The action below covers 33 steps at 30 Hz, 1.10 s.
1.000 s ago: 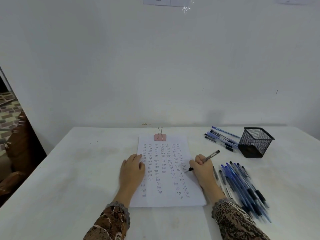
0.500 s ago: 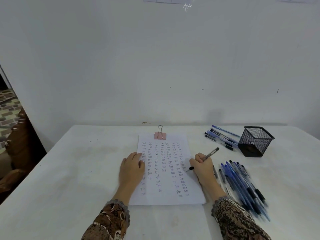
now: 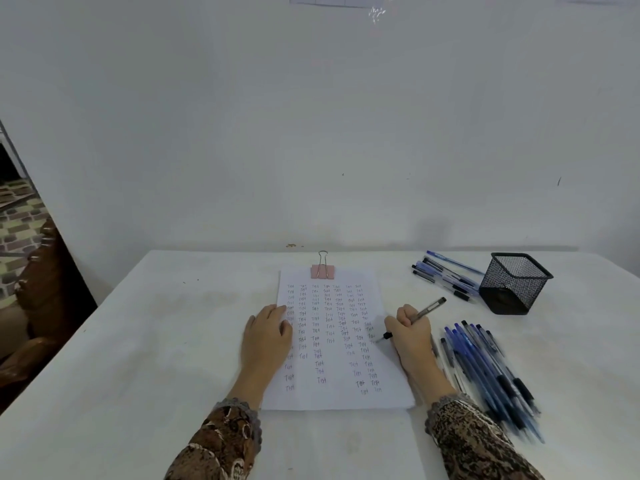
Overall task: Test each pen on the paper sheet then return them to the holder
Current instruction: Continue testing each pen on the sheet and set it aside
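**Right hand grips a pen, tip on the paper sheet**

Its fingers are curled round the dark barrel. The pen's tip touches the paper sheet near its right edge, about halfway down, and the barrel slants up and away to the right. The left hand lies flat with straight fingers, pressing on the sheet's left edge. Both wrists show brown patterned sleeves.

The sheet is filled with columns of one short handwritten word. It reads as "Test" in the larger lower rows; the upper rows are too small to be sure. A pink binder clip grips the sheet's top edge.

Right of the sheet, just beside the right forearm, lies a loose heap of blue and black pens. Beyond the sheet's top right corner lies a smaller bunch of pens, and just right of it stands the black mesh holder.

The tabletop is white and faintly smudged. Behind the sheet rises a plain white wall, with a taped notice at the top whose print is unreadable. Far left of the sheet stands dark carved wooden furniture.
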Each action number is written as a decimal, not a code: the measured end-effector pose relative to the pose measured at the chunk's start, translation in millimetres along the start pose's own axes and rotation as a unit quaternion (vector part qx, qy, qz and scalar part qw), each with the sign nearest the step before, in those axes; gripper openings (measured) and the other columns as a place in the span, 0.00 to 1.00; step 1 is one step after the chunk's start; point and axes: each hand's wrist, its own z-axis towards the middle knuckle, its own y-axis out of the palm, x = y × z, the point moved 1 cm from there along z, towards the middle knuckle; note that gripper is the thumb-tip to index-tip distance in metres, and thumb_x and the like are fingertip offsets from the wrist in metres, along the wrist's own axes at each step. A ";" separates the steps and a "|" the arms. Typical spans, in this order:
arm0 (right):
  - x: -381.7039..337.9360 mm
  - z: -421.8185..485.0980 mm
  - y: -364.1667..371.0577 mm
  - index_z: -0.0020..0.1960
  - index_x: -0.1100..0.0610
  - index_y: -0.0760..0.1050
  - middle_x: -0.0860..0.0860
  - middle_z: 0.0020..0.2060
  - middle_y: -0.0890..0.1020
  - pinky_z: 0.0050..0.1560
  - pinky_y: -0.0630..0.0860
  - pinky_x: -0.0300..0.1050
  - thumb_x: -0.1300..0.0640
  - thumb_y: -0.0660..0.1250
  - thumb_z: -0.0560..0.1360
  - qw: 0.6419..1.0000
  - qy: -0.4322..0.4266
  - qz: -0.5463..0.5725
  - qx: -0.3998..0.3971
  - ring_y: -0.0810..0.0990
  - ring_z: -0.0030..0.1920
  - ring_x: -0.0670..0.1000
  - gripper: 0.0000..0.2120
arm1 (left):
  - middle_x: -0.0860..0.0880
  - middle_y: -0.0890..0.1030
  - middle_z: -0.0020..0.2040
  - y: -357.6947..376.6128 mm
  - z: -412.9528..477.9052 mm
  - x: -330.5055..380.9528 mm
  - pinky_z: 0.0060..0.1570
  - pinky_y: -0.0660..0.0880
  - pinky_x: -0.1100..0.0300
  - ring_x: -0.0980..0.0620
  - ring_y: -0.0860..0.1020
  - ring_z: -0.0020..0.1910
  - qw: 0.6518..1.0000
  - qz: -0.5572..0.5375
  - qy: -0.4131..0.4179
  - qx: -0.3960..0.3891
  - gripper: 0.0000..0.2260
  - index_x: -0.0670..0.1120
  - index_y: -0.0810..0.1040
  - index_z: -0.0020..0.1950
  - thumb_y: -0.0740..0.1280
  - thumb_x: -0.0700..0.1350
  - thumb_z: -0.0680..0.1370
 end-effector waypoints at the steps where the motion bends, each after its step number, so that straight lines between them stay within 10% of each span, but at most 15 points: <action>1: -0.9 -0.3 -0.3 0.25 0.49 0.56 0.43 0.21 0.58 0.23 0.55 0.33 0.75 0.59 0.66 0.999 0.017 0.044 0.012 0.55 0.24 0.42 0.25 | 0.50 0.68 0.69 -0.8 0.1 0.1 0.71 0.57 0.55 0.50 0.66 0.67 1.000 -0.002 -0.002 -0.004 0.18 0.45 0.68 0.69 0.55 0.43 0.79; 8: -13.5 7.8 -0.7 0.41 0.54 0.64 0.47 0.19 0.62 0.18 0.55 0.32 0.39 0.52 0.78 0.950 0.157 0.270 -0.006 0.57 0.17 0.44 0.19 | 0.51 0.69 0.68 -6.5 5.1 -0.6 0.69 0.60 0.55 0.51 0.68 0.66 1.000 -0.024 -0.009 -0.017 0.18 0.45 0.69 0.68 0.57 0.43 0.79; 12: -11.9 13.3 5.8 0.41 0.55 0.65 0.48 0.18 0.65 0.20 0.59 0.31 0.47 0.56 0.80 0.907 0.171 0.385 0.022 0.61 0.17 0.45 0.13 | 0.51 0.70 0.68 -7.0 7.5 -3.3 0.68 0.59 0.57 0.52 0.67 0.67 0.999 0.029 0.015 -0.009 0.18 0.45 0.68 0.69 0.57 0.45 0.79; 16: -5.6 14.1 9.2 0.39 0.59 0.77 0.48 0.25 0.72 0.19 0.65 0.34 0.59 0.81 0.55 0.837 0.166 0.522 -0.021 0.66 0.19 0.44 0.18 | 0.51 0.64 0.72 -6.0 6.1 -3.2 0.72 0.50 0.57 0.54 0.60 0.72 0.998 0.058 0.026 -0.022 0.20 0.46 0.62 0.73 0.53 0.46 0.80; 20: 4.6 7.1 8.6 0.46 0.55 0.76 0.46 0.24 0.69 0.20 0.59 0.34 0.49 0.56 0.77 0.806 0.195 0.559 0.006 0.62 0.19 0.44 0.13 | 0.52 0.60 0.75 -6.6 6.8 -3.7 0.73 0.47 0.58 0.54 0.54 0.74 0.996 0.066 0.024 -0.046 0.20 0.47 0.58 0.74 0.50 0.46 0.81; 23: 6.4 5.9 10.4 0.42 0.53 0.76 0.46 0.23 0.66 0.19 0.60 0.35 0.51 0.71 0.70 0.816 0.170 0.552 0.002 0.61 0.19 0.45 0.07 | 0.52 0.61 0.74 -6.9 4.6 -3.3 0.72 0.48 0.58 0.54 0.55 0.74 0.997 0.065 0.025 -0.038 0.20 0.47 0.60 0.74 0.50 0.46 0.81; 27: 2.3 5.5 8.7 0.39 0.53 0.77 0.46 0.22 0.64 0.18 0.60 0.34 0.55 0.85 0.41 0.826 0.136 0.547 -0.009 0.61 0.18 0.45 0.29 | 0.52 0.61 0.74 -6.6 5.1 -2.9 0.73 0.48 0.58 0.54 0.55 0.74 0.997 0.062 0.023 -0.031 0.20 0.47 0.60 0.74 0.51 0.46 0.81; 30: -14.1 3.1 9.2 0.43 0.54 0.73 0.46 0.21 0.65 0.19 0.59 0.32 0.51 0.70 0.72 0.868 0.170 0.465 0.040 0.60 0.18 0.44 0.08 | 0.52 0.62 0.74 -6.8 4.4 -3.2 0.73 0.48 0.58 0.54 0.56 0.74 0.998 0.055 0.022 -0.030 0.20 0.47 0.61 0.73 0.51 0.46 0.81; 33: -50.1 4.4 -10.7 0.48 0.56 0.72 0.50 0.30 0.70 0.21 0.62 0.36 0.54 0.55 0.81 0.960 0.164 0.218 0.070 0.63 0.22 0.46 0.10 | 0.52 0.62 0.74 -6.8 5.0 -5.2 0.72 0.48 0.58 0.55 0.56 0.74 0.998 0.057 0.024 -0.030 0.20 0.47 0.61 0.73 0.51 0.46 0.81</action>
